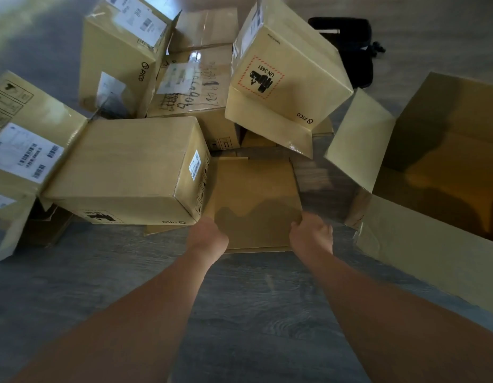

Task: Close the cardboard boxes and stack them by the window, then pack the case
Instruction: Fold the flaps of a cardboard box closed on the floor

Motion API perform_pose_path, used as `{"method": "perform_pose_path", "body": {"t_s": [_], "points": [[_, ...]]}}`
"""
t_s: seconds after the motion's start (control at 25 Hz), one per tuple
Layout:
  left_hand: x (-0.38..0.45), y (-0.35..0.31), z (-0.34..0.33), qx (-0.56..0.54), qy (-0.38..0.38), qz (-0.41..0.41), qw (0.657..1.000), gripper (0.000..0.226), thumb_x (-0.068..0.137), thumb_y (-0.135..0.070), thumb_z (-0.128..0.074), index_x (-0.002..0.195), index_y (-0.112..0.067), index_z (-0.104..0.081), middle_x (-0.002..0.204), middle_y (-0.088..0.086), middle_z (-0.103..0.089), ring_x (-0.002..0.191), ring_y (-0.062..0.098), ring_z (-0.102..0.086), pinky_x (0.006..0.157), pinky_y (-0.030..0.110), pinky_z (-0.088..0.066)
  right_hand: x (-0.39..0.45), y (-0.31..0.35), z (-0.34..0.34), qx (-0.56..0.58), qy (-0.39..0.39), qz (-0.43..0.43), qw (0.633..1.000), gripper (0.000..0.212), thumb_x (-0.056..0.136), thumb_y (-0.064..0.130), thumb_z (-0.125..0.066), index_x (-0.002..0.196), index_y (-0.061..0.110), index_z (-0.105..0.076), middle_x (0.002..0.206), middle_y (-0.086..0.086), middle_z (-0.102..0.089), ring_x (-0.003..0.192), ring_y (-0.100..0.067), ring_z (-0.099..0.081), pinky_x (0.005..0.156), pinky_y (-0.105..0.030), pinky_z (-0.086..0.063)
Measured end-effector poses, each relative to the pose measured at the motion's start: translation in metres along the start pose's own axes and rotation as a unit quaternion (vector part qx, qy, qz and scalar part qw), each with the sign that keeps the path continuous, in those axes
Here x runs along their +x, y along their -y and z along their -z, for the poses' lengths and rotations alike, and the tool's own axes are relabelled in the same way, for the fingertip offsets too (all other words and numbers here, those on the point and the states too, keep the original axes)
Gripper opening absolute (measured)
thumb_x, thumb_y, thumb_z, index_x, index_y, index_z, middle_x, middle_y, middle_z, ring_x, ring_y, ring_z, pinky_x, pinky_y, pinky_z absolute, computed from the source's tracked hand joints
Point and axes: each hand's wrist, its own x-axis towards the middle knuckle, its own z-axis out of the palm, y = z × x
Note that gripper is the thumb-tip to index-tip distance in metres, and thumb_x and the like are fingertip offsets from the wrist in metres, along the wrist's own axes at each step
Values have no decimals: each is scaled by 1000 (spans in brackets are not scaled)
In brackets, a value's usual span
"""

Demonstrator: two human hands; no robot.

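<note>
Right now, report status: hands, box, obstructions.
Left hand and right hand grip the near edge of the flat box. Tilted PICO box crowds its left. Big open box stands right.

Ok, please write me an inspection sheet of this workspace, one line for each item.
Surface: grey wood-look floor.
Job's things: small plain brown cardboard box, closed, gripped at both near corners; black zipped fabric case beyond the pile.
Clutter: tumbled brown PICO cartons; large open brown cardboard box at right.
Grippers: left hand and right hand grip the small box.
Cables: nothing seen.
Surroundings: nothing seen.
</note>
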Motion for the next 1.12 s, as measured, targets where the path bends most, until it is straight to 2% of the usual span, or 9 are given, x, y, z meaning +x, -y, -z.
{"method": "perform_pose_path", "body": {"t_s": [0.08, 0.16, 0.24, 0.4, 0.56, 0.68, 0.84, 0.96, 1.12], "points": [[-7, -3, 15, 23, -16, -7, 1000, 21, 88, -7, -59, 70, -9, -49, 67, 4, -57, 58, 16, -53, 42, 24, -32, -7, 15, 8, -28, -34, 51, 998, 15, 99, 19, -50, 109, 15, -60, 101, -9, -62, 102, -28, -47, 74, -37, -39], [-16, -8, 31, 35, -37, -17, 999, 25, 87, -10, -62, 66, -10, -48, 63, 2, -54, 54, 13, -49, 42, 23, -31, -15, 29, 19, -29, -58, 87, 994, 8, 95, 11, -48, 95, 16, -54, 81, 0, -51, 101, -27, -45, 74, -36, -38], [-24, -12, 46, 19, -42, -17, 999, 24, 82, -7, -61, 64, -10, -46, 60, 2, -53, 51, 15, -49, 43, 23, -35, -24, 39, 31, -25, -61, 96, 993, 10, 89, 8, -47, 84, 14, -51, 75, 1, -43, 94, -25, -45, 75, -35, -39], [-51, -19, 74, -50, -19, -1, 999, 12, 74, -8, -65, 66, -3, -57, 52, 7, -65, 44, 20, -64, 47, 29, -52, -43, 39, 57, -43, -95, 176, 979, 21, 81, 7, -50, 63, 14, -43, 69, -3, -45, 79, -29, -48, 71, -34, -34], [-76, -25, 98, -109, 10, 1, 994, 24, 76, -13, -79, 81, 2, -62, 50, 10, -66, 43, 20, -67, 43, 28, -54, -57, 40, 82, -32, -140, 239, 960, 32, 82, 4, -53, 57, 15, -36, 61, 0, -37, 71, -28, -43, 67, -34, -37], [-88, -37, 115, -110, 3, -21, 994, 27, 76, -15, -83, 78, 2, -62, 51, 12, -66, 46, 22, -69, 42, 27, -52, -60, 49, 100, -7, -165, 252, 954, 18, 87, 7, -51, 70, 10, -48, 66, -2, -43, 77, -29, -44, 67, -33, -34], [-102, -69, 119, -115, 7, -63, 991, 26, 77, -18, -82, 66, 0, -66, 51, 9, -67, 46, 20, -68, 43, 23, -48, -56, 45, 138, -7, -183, 259, 948, 11, 89, 10, -46, 80, 13, -51, 71, 1, -48, 78, -26, -50, 69, -37, -48], [-112, -105, 86, -116, 45, -107, 986, 27, 78, -22, -82, 65, -1, -69, 52, 7, -68, 47, 18, -68, 44, 22, -48, -45, 16, 175, -15, -181, 183, 966, 11, 88, 15, -45, 91, 15, -55, 78, 2, -50, 85, -27, -50, 77, -45, -52], [-138, -158, 12, -121, 111, -137, 977, 28, 78, -25, -84, 73, -2, -69, 50, 3, -67, 41, 13, -64, 39, 18, -43, -28, -60, 218, -64, -178, 89, 978, 27, 93, 37, -50, 111, 20, -58, 95, 3, -55, 99, -26, -51, 88, -48, -49]]}}
